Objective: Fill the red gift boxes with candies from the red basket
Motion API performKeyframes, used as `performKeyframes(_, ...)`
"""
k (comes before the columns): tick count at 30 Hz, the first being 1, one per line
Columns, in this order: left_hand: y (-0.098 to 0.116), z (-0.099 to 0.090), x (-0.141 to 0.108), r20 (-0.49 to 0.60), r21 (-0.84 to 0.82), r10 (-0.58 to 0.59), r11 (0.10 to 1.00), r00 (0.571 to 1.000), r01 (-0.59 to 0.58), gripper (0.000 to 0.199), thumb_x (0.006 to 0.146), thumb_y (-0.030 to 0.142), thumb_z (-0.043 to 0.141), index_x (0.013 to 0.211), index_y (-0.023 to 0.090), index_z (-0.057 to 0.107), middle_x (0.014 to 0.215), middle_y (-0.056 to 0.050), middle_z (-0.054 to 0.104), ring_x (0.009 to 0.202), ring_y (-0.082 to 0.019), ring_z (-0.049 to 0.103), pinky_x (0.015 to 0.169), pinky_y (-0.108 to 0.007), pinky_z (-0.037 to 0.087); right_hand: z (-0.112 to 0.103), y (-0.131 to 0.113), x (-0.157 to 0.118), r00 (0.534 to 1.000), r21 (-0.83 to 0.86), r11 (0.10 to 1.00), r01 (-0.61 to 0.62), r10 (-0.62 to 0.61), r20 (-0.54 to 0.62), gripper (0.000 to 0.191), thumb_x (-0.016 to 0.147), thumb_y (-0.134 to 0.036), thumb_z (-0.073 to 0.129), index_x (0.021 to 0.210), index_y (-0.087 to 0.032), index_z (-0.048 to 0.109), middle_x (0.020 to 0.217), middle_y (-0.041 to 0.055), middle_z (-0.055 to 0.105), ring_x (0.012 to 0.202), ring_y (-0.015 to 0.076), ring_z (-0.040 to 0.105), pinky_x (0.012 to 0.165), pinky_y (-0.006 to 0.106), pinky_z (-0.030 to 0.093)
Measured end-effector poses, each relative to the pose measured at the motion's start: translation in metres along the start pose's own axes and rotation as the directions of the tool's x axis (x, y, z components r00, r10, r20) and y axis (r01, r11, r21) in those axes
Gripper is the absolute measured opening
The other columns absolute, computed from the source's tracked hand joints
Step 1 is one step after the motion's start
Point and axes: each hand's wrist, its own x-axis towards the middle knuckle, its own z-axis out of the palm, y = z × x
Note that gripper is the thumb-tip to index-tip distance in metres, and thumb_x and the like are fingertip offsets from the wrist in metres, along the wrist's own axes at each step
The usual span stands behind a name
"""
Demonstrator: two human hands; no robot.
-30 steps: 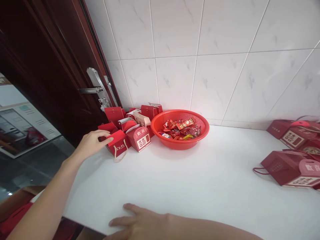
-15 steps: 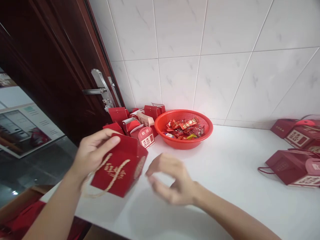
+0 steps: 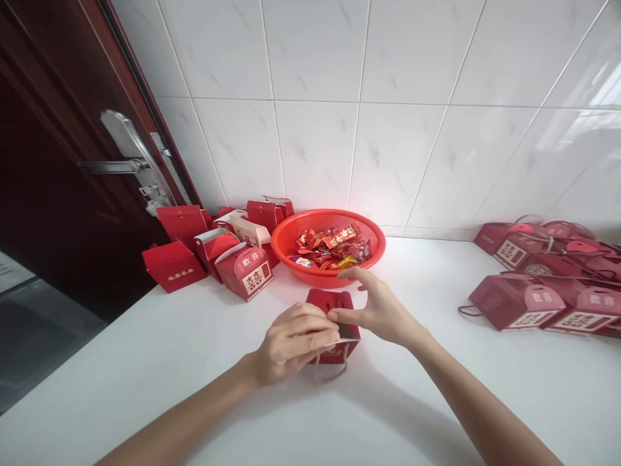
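A small red gift box (image 3: 350, 355) with a twisted cord handle stands on the white table in front of me, its top open. My left hand (image 3: 301, 338) is closed on its near left edge and hides part of the box. Over the box's far right side hovers my right hand (image 3: 383, 307), thumb and forefinger spread, holding nothing; its thumb tip is at the box opening. Just behind stands a red plastic basket (image 3: 334, 279) with wrapped candies (image 3: 334, 243) in it.
Several red gift boxes (image 3: 245, 272), some with raised lids, stand left of the basket. More closed boxes (image 3: 514, 301) sit in a group at the right. A tiled wall (image 3: 315, 149) runs behind the white table (image 3: 204, 388); a dark door (image 3: 53, 129) is at the left.
The gift box has gone from being held tilted in the air at the left to standing on the table. My right hand has moved right to the box and spread its fingers. The view shifted right.
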Motion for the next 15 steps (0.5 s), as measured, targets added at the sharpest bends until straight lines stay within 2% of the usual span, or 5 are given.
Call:
performKeyframes(2, -0.001, 0.004, -0.007, 0.015, -0.007, 0.013, 1.000, 1.000, -0.013, 0.033, 0.095, 0.014, 0.061, 0.123, 0.029, 0.069, 0.095, -0.005, 0.080, 0.085, -0.021, 0.074, 0.079, -0.037, 0.060, -0.001, -0.003, -0.002, 0.998, -0.067, 0.997, -0.036, 0.039, 0.044, 0.055, 0.074, -0.039, 0.082, 0.120, -0.025, 0.057, 0.122, 0.0080, 0.066, 0.114, 0.0280, 0.061, 0.091, 0.045, 0.051)
performKeyframes(6, 0.000, 0.007, -0.019, 0.051, -0.012, -0.012, 1.000, 0.999, 0.012, 0.041, 0.094, 0.013, 0.061, 0.133, 0.027, 0.064, 0.102, -0.009, 0.078, 0.094, -0.023, 0.070, 0.084, -0.039, 0.058, -0.002, -0.009, -0.006, 0.990, -0.177, 0.984, -0.024, 0.048, 0.130, 0.045, 0.075, -0.024, 0.077, 0.116, -0.026, 0.057, 0.100, 0.0024, 0.069, 0.095, 0.0244, 0.067, 0.081, 0.039, 0.053)
performKeyframes(9, 0.002, 0.006, -0.023, 0.094, -0.032, -0.046, 0.998, 0.994, 0.049, 0.044, 0.095, 0.028, 0.065, 0.139, 0.025, 0.059, 0.116, -0.013, 0.074, 0.106, -0.027, 0.066, 0.092, -0.042, 0.055, -0.004, -0.009, -0.007, 0.983, -0.172, 0.985, -0.026, 0.057, 0.177, 0.038, 0.081, -0.019, 0.070, 0.116, -0.026, 0.057, 0.092, 0.0007, 0.070, 0.084, 0.0212, 0.068, 0.077, 0.037, 0.055)
performKeyframes(12, 0.000, 0.001, -0.025, 0.134, -0.051, -0.147, 0.987, 0.980, 0.154, 0.050, 0.099, 0.043, 0.056, 0.145, 0.024, 0.053, 0.138, -0.016, 0.062, 0.125, -0.033, 0.057, 0.104, -0.050, 0.048, -0.009, -0.007, -0.007, 0.972, -0.125, 0.991, -0.045, 0.073, 0.225, 0.041, 0.086, -0.018, 0.063, 0.125, -0.026, 0.054, 0.099, 0.0038, 0.073, 0.087, 0.0216, 0.070, 0.075, 0.035, 0.057)
performKeyframes(15, -0.006, -0.008, -0.027, 0.146, -0.065, -0.308, 0.945, 0.940, 0.319, 0.049, 0.102, 0.036, 0.044, 0.149, 0.025, 0.046, 0.148, -0.013, 0.054, 0.134, -0.033, 0.050, 0.109, -0.052, 0.043, -0.013, -0.006, -0.006, 0.963, -0.103, 0.992, -0.067, 0.091, 0.253, 0.046, 0.086, -0.019, 0.061, 0.131, -0.025, 0.050, 0.109, 0.0074, 0.072, 0.093, 0.0227, 0.071, 0.077, 0.036, 0.058)
